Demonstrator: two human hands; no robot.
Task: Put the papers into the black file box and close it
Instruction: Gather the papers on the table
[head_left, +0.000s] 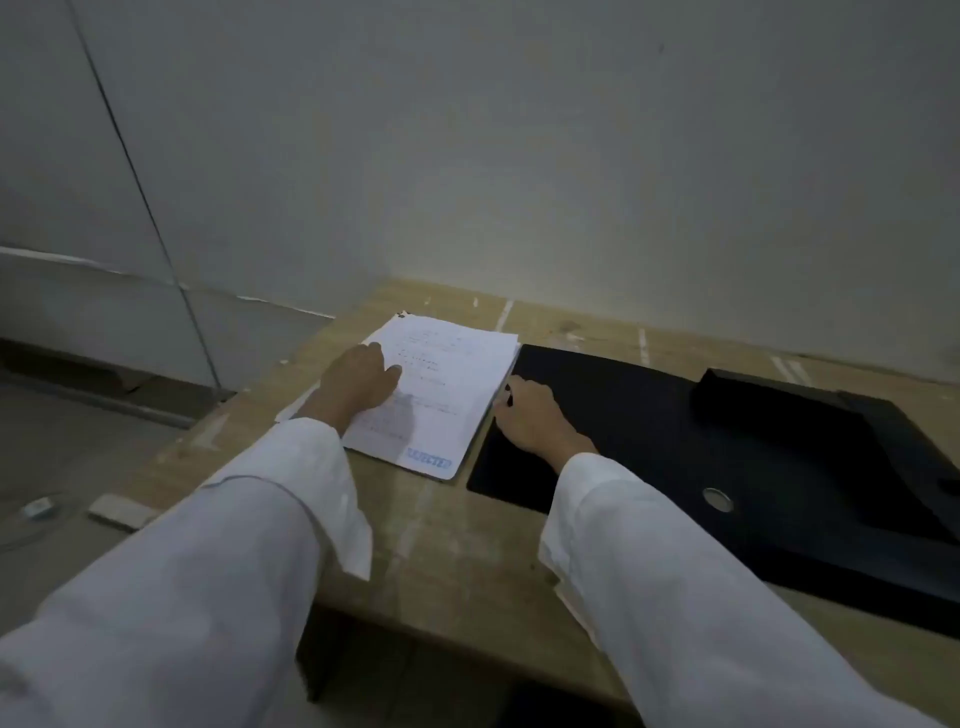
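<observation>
Papers (441, 395) lie lengthwise away; left hand (358, 384) flat atop, right hand (530, 421) pinching their edge

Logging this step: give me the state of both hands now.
Left hand: open, resting flat on the papers.
Right hand: fingers curled at the papers' right edge, over the black file box; grip cannot be told.

The pale wooden tabletop (441, 545) looks rough and scuffed, streaked with whitish marks. The white stack of printed paper sheets (447, 379) is matt. The black file box (649, 415) has a smooth, matt surface with a small shiny metal ring (718, 500). Loose white cloth sleeves (249, 525) look soft.
</observation>
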